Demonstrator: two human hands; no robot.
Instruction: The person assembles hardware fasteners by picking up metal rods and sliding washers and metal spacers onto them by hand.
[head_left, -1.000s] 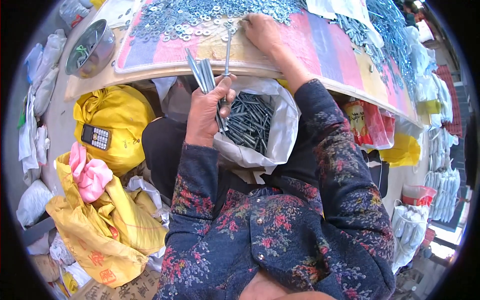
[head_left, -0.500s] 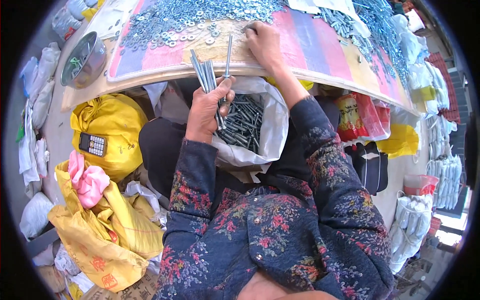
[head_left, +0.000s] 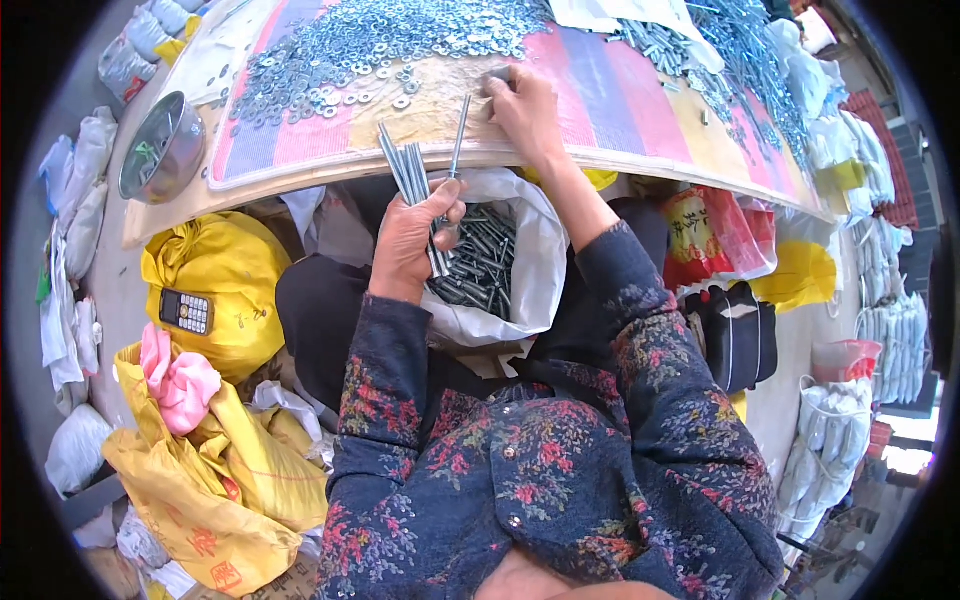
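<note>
My left hand (head_left: 412,240) is closed around a bundle of long metal bolts (head_left: 404,168), pointing up and away from me. One single bolt (head_left: 460,138) stands apart from the bundle, pinched near the thumb and tilted slightly right. Below that hand, an open white sack (head_left: 545,265) holds many dark grey bolts (head_left: 487,258). My right hand (head_left: 527,112) rests over the table edge area, its fingertips closed on a small dark grey piece that I cannot make out. Left of these fingers, loose flat washers (head_left: 375,85) lie spread over the striped tabletop (head_left: 590,90).
A metal bowl (head_left: 165,150) stands at the table's left corner. More bolts (head_left: 735,50) heap up at the far right. Yellow bags (head_left: 225,330) sit low on my left, one with a keypad phone (head_left: 186,311) on it. A red bag (head_left: 715,235) is under the table.
The whole view has shifted a little, so the table appears lower. Both hands keep nearly the same places and grips.
</note>
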